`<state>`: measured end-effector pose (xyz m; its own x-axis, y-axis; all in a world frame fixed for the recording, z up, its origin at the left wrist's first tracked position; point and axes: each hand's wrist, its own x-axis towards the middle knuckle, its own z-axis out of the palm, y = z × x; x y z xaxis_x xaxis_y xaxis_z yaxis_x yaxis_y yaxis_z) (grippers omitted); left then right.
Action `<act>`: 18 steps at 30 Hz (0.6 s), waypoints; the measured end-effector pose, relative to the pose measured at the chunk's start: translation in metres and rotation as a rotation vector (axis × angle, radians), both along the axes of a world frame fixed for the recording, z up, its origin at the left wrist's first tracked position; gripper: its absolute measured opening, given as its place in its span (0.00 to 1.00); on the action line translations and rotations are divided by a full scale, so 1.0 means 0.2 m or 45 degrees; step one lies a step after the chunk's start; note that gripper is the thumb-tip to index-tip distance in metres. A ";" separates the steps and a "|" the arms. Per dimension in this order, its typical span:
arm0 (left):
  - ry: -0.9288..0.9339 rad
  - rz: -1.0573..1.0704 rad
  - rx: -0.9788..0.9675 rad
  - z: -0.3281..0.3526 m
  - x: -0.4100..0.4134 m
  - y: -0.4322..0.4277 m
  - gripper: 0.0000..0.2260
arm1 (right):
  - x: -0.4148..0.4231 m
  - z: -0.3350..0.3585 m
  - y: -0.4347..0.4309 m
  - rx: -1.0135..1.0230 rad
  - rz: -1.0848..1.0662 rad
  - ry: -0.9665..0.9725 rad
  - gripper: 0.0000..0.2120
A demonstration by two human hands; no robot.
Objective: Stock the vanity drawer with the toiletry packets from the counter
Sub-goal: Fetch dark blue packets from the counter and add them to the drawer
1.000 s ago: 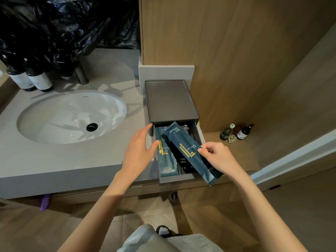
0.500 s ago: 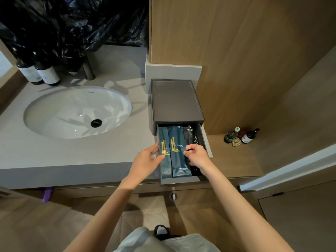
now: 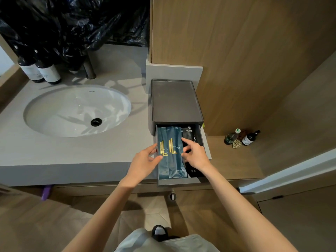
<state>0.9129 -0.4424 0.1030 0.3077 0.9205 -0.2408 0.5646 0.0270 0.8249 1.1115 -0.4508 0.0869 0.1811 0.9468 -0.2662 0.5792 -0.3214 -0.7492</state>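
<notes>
A grey organiser box (image 3: 175, 100) stands on the counter's right end with its drawer (image 3: 179, 181) pulled out. Two blue toiletry packets with gold marks lie side by side in it: the left packet (image 3: 163, 167) and the right packet (image 3: 176, 160). Black packets (image 3: 189, 132) fill the drawer's right part. My left hand (image 3: 143, 162) rests at the drawer's left side, thumb and fingertips touching the left packet's edge. My right hand (image 3: 195, 155) hovers over the black packets, fingers apart, tips against the right packet's edge. Neither packet is lifted.
A white oval sink (image 3: 76, 110) is set in the grey counter (image 3: 54, 157) to the left. Dark labelled bottles (image 3: 48, 71), a tap (image 3: 90, 70) and a black plastic bag (image 3: 72, 24) stand behind it. Small bottles (image 3: 250, 138) sit on the lower wooden ledge at right.
A second ago my right hand held a blue packet tilted over the drawer. It now lies flat beside the other one, and both hands touch the packets' outer edges.
</notes>
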 end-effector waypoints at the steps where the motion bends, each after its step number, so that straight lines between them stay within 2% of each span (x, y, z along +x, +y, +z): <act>1: 0.004 -0.001 0.001 0.00 0.00 0.00 0.26 | 0.00 0.00 0.00 -0.016 0.010 0.032 0.31; 9: 0.019 -0.003 -0.008 0.00 0.01 0.00 0.27 | -0.01 0.00 0.02 -0.019 0.030 0.038 0.31; 13: 0.021 0.010 -0.019 0.00 0.01 0.00 0.26 | -0.01 0.01 0.00 0.107 0.101 -0.314 0.32; 16: -0.020 0.015 -0.027 -0.01 0.00 -0.01 0.26 | 0.01 0.05 -0.02 0.233 0.340 -0.433 0.35; 18: -0.047 0.015 -0.040 -0.02 -0.01 -0.02 0.27 | 0.02 0.06 -0.03 0.180 0.579 -0.455 0.40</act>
<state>0.9105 -0.4471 0.0987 0.3064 0.9161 -0.2585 0.5330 0.0599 0.8440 1.1156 -0.4577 0.0994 -0.1956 0.9721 -0.1294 0.8595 0.1064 -0.4999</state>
